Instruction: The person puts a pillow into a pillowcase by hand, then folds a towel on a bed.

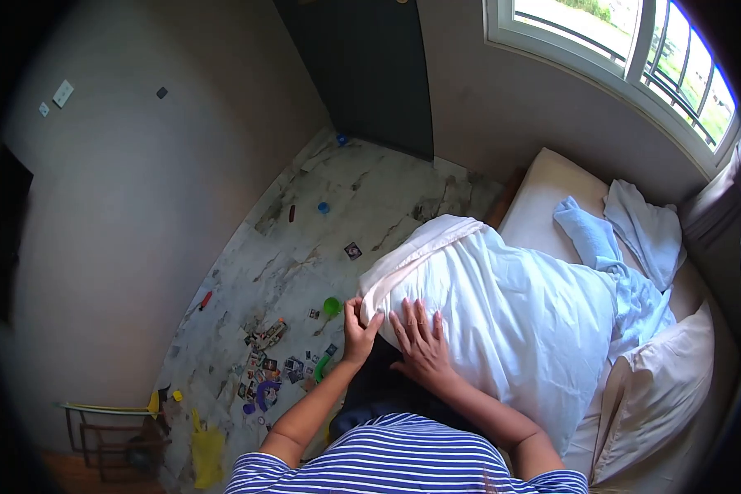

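Observation:
A bulky white duvet (502, 305) lies bunched over the near side of the bed, with a pale pink edge (387, 288) folded along its left end. My left hand (359, 333) pinches the corner of that edge between thumb and fingers. Flat on the white fabric beside it, my right hand (422, 344) rests with its fingers spread. Part of the duvet covers my lap or the bed's front, so what is under it is hidden.
On the bed are a light blue cloth (589, 230), a grey-white cloth (646, 235) and a pillow (667, 387). Cards and toys (267, 362), a green cup (332, 307) and a yellow bag (207, 451) lie on the marble floor. A small chair (115, 445) stands lower left.

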Motion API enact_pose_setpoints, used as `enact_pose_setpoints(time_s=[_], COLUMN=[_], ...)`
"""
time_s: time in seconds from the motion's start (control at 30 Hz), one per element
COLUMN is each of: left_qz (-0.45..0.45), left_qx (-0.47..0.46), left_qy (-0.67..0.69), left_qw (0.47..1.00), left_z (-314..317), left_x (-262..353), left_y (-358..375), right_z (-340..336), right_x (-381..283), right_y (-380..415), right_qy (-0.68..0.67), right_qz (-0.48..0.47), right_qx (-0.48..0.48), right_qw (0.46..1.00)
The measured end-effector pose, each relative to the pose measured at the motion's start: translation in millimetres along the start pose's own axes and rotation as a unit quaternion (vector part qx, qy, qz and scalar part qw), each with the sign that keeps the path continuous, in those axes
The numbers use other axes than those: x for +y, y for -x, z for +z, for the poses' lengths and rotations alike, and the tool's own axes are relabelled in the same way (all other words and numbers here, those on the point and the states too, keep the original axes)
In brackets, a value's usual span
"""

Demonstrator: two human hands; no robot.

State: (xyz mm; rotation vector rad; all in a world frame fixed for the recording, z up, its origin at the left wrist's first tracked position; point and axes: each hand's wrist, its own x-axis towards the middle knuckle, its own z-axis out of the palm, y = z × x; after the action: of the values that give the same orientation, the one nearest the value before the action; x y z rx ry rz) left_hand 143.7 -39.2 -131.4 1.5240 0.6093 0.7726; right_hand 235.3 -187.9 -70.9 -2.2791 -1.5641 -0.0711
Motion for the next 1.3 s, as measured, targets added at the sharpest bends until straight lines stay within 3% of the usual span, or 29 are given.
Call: enact_pose_setpoints(time_s=[0.07, 0.13, 0.2, 0.3, 0.4, 0.43, 0.57, 0.67, 0.7, 0.8, 0.9, 1.0, 1.03, 1.13, 1.2, 1.23, 1.3], left_qz=[-0.003, 0.003, 0.066, 0.078, 0.175, 0.244, 0.324, 0.203, 0.236, 0.161, 0.217, 0.181, 0.173, 0.034, -0.018, -0.027, 0.042], left_qx=[-0.058, -0.116, -0.076, 0.042, 0.038, 0.057, 0.117, 0.06, 0.061, 0.009, -0.074, -0.157, -0.152, -0.117, -0.13, -0.15, -0.151], left_qy=[0.072, 0.071, -0.04, -0.092, -0.295, -0.366, -0.341, -0.216, -0.177, -0.149, -0.176, -0.203, -0.233, -0.274, -0.364, -0.439, -0.4], left_qw=[0.996, 0.991, 0.994, 0.992, 0.939, 0.896, 0.875, 0.953, 0.953, 0.976, 0.957, 0.949, 0.945, 0.954, 0.922, 0.886, 0.903], left_z=[9.7, 12.5, 18.8, 29.0, 28.3, 32.8, 49.6, 71.3, 82.9, 94.8, 79.5, 50.4, 40.2, 13.1, -2.8, -4.1, 2.2], left_x=[19.7, 25.4, 37.4, 62.2, 62.7, 67.2, 64.8, 62.1, 64.5, 72.8, 64.4, 74.3, 69.7, 53.9, 48.0, 55.2, 48.1], left_y=[-11.7, -18.4, -22.3, -30.5, -53.4, -61.0, -80.0, -66.2, -60.2, -29.0, 2.4, 22.7, 21.1, -2.5, -19.1, -22.8, -21.5], right_z=[22.6, 17.9, -4.1, -35.1, -50.5, -57.3, -67.9, -72.4, -72.3, -58.6, -35.6, 2.8, 10.9, 46.0, 58.7, 58.9, 56.4], right_x=[7.1, 23.9, 35.8, 46.7, 53.7, 55.2, 64.5, 68.4, 69.5, 68.6, 56.8, 46.2, 39.0, 22.6, 13.1, 9.3, 6.3], right_y=[-7.0, -24.3, -40.3, -58.5, -73.0, -76.3, -84.9, -89.3, -90.9, -90.1, -71.0, -43.7, -35.0, -14.0, -5.9, -6.2, -5.8], right_qy=[0.13, 0.069, -0.028, -0.021, -0.046, -0.044, -0.039, -0.021, -0.022, -0.013, -0.025, -0.004, -0.018, -0.013, 0.009, 0.015, 0.031], right_qz=[0.012, 0.023, 0.047, 0.042, 0.067, 0.068, 0.086, 0.11, 0.116, 0.115, 0.085, 0.022, 0.022, -0.01, -0.028, -0.029, -0.031], right_qx=[0.054, 0.116, 0.089, 0.127, 0.173, 0.182, 0.204, 0.218, 0.225, 0.232, 0.207, 0.22, 0.209, 0.221, 0.226, 0.227, 0.228], right_qw=[0.99, 0.991, 0.994, 0.991, 0.982, 0.98, 0.974, 0.969, 0.967, 0.966, 0.974, 0.975, 0.977, 0.975, 0.974, 0.973, 0.973])
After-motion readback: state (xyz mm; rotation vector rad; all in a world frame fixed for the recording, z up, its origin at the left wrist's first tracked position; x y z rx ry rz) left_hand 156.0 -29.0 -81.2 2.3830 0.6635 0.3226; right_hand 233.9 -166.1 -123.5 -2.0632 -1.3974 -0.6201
